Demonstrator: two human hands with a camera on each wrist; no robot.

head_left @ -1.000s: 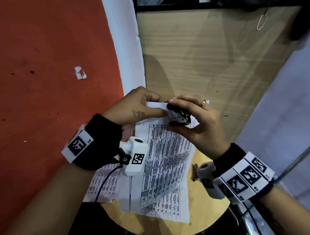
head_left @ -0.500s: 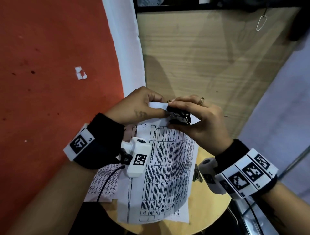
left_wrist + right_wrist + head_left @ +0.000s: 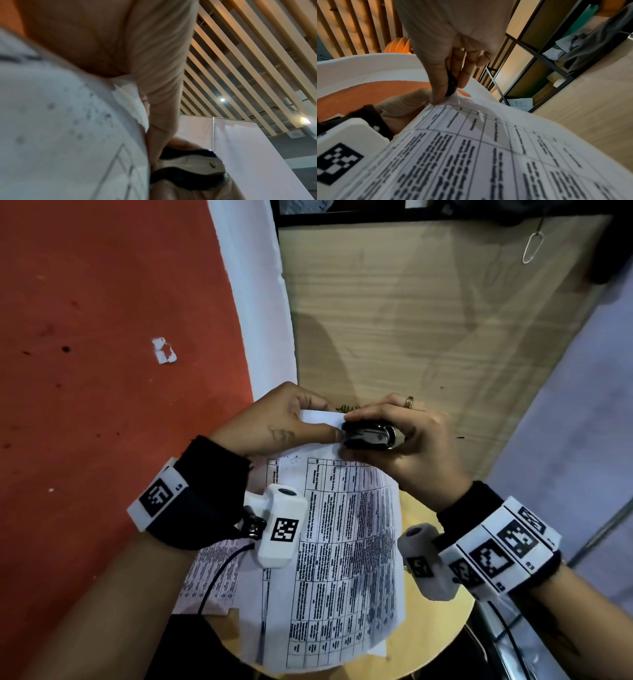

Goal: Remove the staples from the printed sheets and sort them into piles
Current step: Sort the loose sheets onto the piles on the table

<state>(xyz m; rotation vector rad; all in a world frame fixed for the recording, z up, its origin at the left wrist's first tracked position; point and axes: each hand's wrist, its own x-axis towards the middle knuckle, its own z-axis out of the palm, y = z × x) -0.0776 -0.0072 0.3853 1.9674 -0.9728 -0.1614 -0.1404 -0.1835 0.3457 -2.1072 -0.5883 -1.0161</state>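
Left hand (image 3: pixel 274 422) pinches the printed sheets (image 3: pixel 346 546) at their 12 o'clock corner; right hand (image 3: pixel 404 446), at 3 o'clock, squeezes the staple remover (image 3: pixel 370 436). Pull squarely to avoid tearing.

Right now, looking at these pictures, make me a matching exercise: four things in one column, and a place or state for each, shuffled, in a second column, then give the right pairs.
1. staple remover
2. printed sheets
3. paper scrap
4. ring

A. lying alone on the red floor
B. on a finger of the right hand
C. top corner pinched by the left hand
D. gripped in the right hand, at the sheets' corner

Pairs: 1-D, 2-C, 3-A, 4-B
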